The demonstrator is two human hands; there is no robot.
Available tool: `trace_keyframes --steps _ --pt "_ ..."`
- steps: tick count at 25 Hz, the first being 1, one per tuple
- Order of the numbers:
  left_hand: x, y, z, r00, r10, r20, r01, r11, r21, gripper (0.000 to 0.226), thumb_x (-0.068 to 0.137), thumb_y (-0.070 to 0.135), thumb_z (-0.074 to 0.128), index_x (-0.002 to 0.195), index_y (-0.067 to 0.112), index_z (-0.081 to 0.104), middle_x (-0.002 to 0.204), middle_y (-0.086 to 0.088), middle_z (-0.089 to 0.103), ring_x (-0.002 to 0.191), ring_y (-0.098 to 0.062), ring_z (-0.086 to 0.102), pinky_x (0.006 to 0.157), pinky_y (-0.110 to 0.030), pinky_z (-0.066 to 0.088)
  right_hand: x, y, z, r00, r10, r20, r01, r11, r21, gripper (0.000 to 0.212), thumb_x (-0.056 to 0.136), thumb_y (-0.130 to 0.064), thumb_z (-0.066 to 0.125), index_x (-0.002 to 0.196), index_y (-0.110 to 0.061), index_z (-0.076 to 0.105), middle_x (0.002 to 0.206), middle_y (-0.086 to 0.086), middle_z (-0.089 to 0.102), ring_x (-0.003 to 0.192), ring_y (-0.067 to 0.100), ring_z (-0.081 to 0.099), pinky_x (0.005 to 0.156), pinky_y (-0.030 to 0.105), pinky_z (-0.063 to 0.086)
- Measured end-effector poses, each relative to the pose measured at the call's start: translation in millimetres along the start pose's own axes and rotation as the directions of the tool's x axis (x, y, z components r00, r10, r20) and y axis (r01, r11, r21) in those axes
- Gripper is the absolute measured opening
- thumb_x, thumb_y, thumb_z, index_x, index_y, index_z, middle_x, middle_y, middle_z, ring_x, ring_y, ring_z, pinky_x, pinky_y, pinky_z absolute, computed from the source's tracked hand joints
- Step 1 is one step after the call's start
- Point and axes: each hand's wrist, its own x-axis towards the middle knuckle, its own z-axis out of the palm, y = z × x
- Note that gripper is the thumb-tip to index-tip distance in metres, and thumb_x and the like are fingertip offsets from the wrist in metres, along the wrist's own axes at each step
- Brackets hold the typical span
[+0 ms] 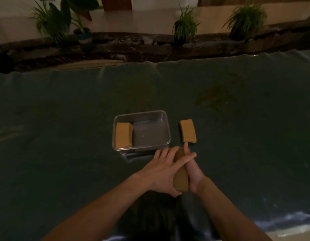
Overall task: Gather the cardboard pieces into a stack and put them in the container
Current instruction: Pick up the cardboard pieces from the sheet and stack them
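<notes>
Step in hand: squaring a gathered stack of cardboard pieces [180,178], held on edge between the palms just near of the container [142,130].
Left hand [163,168]: grip folded over the stack's left face, fingers reaching across the top to the right hand.
Right hand [192,174]: grip pressed flat on the stack's right face, fingers extended forward; a fingertip lies just near of the loose cardboard [188,130].
Container: clear, on the dark tabletop [64,119]; one cardboard bundle [123,135] already lies against its left wall.
Loose cardboard: flat on the tabletop, just right of the container.
Next move, as judged: lift the held stack over the near rim and set it in the free space; then fetch the loose cardboard.
</notes>
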Motion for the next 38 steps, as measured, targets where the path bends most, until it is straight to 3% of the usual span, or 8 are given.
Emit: trace_keyframes --steps 9,17,20,22,25,31,35,38 --pt "103.8 0.1 -15.0 0.986 -0.166 0.032 0.164 0.985 0.057 0.130 0.059 0.064 0.073 0.146 0.057 -0.022 0.155 -0.006 0.014 0.141 -0.034 0.017 0.113 -0.052 0.014 3.8 -86.4 -78.7 0.982 -0.185 0.037 0.181 0.869 -0.461 0.023 0.095 -0.023 0.061 0.115 -0.013 0.064 0.110 0.012 0.071 0.097 0.024 0.070 0.077 0.041 0.062" --pt "132.3 -6.5 -7.7 0.950 -0.305 -0.063 0.290 0.940 -0.180 0.130 0.053 0.086 0.068 0.146 0.060 -0.019 0.161 0.012 -0.005 0.143 -0.017 0.003 0.115 -0.050 0.009 31.6 -107.1 -101.1 0.962 -0.272 -0.008 0.239 0.861 -0.449 0.010 0.095 -0.013 0.058 0.100 -0.019 0.065 0.099 0.006 0.070 0.083 0.018 0.070 0.055 0.026 0.058" --pt "134.0 -5.4 12.9 0.733 -0.672 -0.103 0.440 0.585 -0.681 0.084 0.081 0.068 0.063 0.150 0.039 0.025 0.153 0.000 0.032 0.132 -0.018 0.037 0.110 -0.042 0.038 42.5 -109.8 -102.9 0.960 -0.278 -0.040 0.236 0.875 -0.422 0.010 0.095 -0.019 0.060 0.104 -0.021 0.064 0.104 0.002 0.068 0.091 0.016 0.067 0.056 0.023 0.057" --pt "141.5 -6.4 22.4 0.586 -0.806 0.083 0.475 0.259 -0.841 0.042 0.096 0.041 0.060 0.134 0.024 0.051 0.135 -0.008 0.059 0.115 -0.021 0.059 0.100 -0.045 0.052 52.1 -109.0 -103.6 0.962 -0.270 -0.048 0.226 0.877 -0.424 0.013 0.095 -0.021 0.061 0.107 -0.019 0.064 0.103 -0.001 0.068 0.089 0.013 0.067 0.054 0.019 0.055" --pt "150.2 -15.1 25.5 0.551 -0.801 0.235 0.452 0.049 -0.891 0.013 0.099 0.028 0.059 0.111 0.025 0.064 0.118 -0.010 0.066 0.105 -0.025 0.065 0.083 -0.038 0.057 67.3 -107.7 -103.9 0.964 -0.258 -0.071 0.201 0.873 -0.445 0.012 0.095 -0.023 0.062 0.106 -0.020 0.066 0.102 -0.002 0.070 0.086 0.010 0.067 0.052 0.017 0.053" --pt "177.5 -36.4 31.8 0.489 -0.858 0.158 0.546 0.159 -0.823 0.022 0.098 0.029 0.060 0.118 0.022 0.067 0.121 -0.005 0.069 0.110 -0.022 0.064 0.101 -0.042 0.051 101.3 -115.6 -102.9 0.896 -0.395 -0.200 0.175 0.731 -0.660 0.034 0.091 -0.029 0.067 0.124 -0.020 0.065 0.103 -0.006 0.066 0.085 0.007 0.063 0.066 0.030 0.060" --pt "198.4 -50.4 32.7 0.463 -0.884 0.071 0.659 0.290 -0.694 0.035 0.100 0.033 0.055 0.130 0.019 0.065 0.127 -0.003 0.069 0.112 -0.019 0.065 0.088 -0.027 0.047 125.3 -124.8 -98.4 0.857 -0.468 -0.213 0.133 0.601 -0.788 0.041 0.090 -0.030 0.066 0.129 -0.017 0.064 0.118 0.004 0.070 0.101 0.020 0.066 0.089 0.043 0.058" --pt "205.4 -55.8 37.7 0.450 -0.892 0.052 0.694 0.312 -0.649 0.036 0.101 0.034 0.053 0.132 0.019 0.064 0.127 -0.003 0.070 0.111 -0.019 0.066 0.083 -0.025 0.045 138.9 -126.4 -97.9 0.857 -0.465 -0.221 0.095 0.565 -0.819 0.040 0.092 -0.029 0.063 0.131 -0.018 0.062 0.120 0.004 0.070 0.102 0.020 0.067 0.085 0.032 0.055"
